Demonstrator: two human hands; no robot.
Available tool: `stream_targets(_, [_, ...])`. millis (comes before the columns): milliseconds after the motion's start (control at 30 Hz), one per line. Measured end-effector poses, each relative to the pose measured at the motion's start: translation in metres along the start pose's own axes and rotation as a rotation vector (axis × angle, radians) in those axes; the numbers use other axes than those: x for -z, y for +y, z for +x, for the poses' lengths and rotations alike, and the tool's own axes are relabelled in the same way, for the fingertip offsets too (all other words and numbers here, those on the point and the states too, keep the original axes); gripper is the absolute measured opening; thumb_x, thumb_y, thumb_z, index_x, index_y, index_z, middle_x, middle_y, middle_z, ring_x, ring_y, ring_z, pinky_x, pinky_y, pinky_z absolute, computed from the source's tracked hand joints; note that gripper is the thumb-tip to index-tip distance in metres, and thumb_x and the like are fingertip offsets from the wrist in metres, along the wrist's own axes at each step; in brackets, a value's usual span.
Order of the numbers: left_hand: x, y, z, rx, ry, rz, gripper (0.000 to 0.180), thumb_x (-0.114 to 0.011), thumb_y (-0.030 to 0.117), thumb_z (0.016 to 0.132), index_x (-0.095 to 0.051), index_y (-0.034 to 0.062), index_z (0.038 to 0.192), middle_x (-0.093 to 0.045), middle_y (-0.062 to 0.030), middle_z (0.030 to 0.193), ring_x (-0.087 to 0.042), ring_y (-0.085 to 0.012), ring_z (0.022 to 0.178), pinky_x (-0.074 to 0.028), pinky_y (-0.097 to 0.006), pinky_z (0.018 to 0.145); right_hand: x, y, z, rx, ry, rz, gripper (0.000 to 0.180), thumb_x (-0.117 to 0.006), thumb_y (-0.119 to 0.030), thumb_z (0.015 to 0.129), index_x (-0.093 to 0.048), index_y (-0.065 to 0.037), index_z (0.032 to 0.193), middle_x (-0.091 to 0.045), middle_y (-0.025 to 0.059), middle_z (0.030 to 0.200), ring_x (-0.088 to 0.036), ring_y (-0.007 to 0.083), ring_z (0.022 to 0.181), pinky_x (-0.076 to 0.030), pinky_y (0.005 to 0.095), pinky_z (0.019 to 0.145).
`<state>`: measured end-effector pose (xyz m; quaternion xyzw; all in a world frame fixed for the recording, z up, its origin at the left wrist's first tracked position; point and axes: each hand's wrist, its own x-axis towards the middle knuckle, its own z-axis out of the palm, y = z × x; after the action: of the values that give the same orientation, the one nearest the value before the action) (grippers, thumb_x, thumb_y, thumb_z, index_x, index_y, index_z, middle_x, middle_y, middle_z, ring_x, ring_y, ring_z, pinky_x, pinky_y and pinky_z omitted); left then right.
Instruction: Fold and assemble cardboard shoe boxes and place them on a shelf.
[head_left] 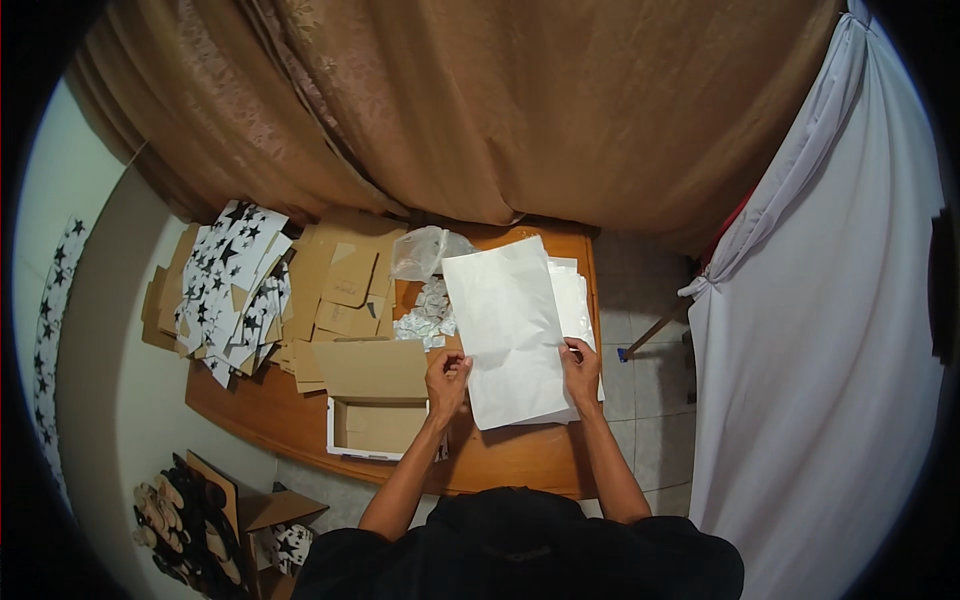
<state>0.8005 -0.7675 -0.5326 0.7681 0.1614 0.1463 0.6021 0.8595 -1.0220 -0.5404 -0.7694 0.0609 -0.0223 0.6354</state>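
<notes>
- Far left on the table (pixel 300 425), starred flats (pixel 232 290) and brown cardboard blanks (pixel 345 285) lie stacked, apparently unfolded as yet.
- I see one open box (pixel 375 425) near the front edge, empty, so packing looks barely begun.
- My left hand (pixel 447 378) pinches the left edge of the white sheet (pixel 510 325).
- My right hand (pixel 580 368) pinches its right edge; the sheet tops a paper pile, right of the box.

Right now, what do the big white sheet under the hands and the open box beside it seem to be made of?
The white sheet looks like thin matte paper: it lies flat, faintly creased, on a stack of similar sheets. The open box appears to be brown cardboard with a white outer rim; its dull, stiff flap suggests this.
</notes>
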Motion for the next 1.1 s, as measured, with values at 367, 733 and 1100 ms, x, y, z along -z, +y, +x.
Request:
stream_targets(367, [0.133, 0.101, -0.029, -0.211, 0.307, 0.230, 0.057, -0.083, 0.014, 0.081, -0.056, 0.0042, 0.131, -0.057, -0.0133, 0.125, -0.057, -0.0251, 0.114, -0.051, -0.039, 0.091, -0.003, -0.134, -0.064, 0.619, -0.454, -0.097, 0.023, -0.060, 0.013, 0.086, -0.071, 0.002, 0.103, -0.071, 0.0140, 0.098, -0.071, 0.0257, 0.088, -0.056, 0.0328, 0.079])
stream_targets(733, [0.269, 0.081, 0.015, -0.275, -0.211, 0.147, 0.044, -0.077, 0.008, 0.086, -0.065, 0.0000, 0.128, -0.072, -0.0120, 0.113, -0.067, -0.0200, 0.107, -0.051, -0.033, 0.095, -0.092, -0.162, -0.114, 0.636, -0.739, -0.200, 0.029, -0.061, 0.014, 0.082, -0.070, 0.000, 0.105, -0.069, 0.0136, 0.097, -0.070, 0.0270, 0.088, -0.056, 0.0358, 0.079])
stream_targets(1100, [0.369, -0.013, 0.016, 0.110, -0.097, -0.085, 0.023, -0.069, 0.014, 0.096, -0.072, -0.0060, 0.106, -0.073, -0.0053, 0.092, -0.063, -0.0094, 0.080, -0.053, -0.027, 0.073, -0.174, -0.151, -0.148, 0.249, -0.517, -0.520, 0.057, -0.084, -0.025, 0.082, -0.059, -0.007, 0.130, -0.072, 0.0195, 0.104, -0.070, 0.0337, 0.088, -0.056, 0.0423, 0.080])
